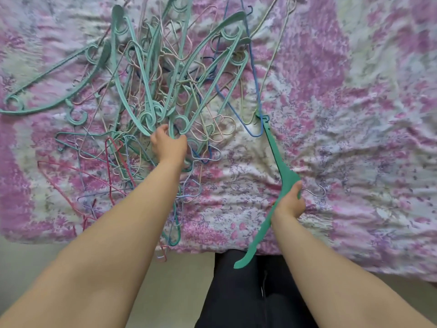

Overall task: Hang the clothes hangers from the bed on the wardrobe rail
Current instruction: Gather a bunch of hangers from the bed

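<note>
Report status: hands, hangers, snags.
Right hand grips a green hanger, part lifted off the bed. Left hand grasps a teal hanger in the pile. Pile badly tangled; none hung yet.

On a pink floral bedspread lies a tangled heap of plastic and wire hangers. The left hand grips one; the right hand holds a green plastic hanger.
</note>
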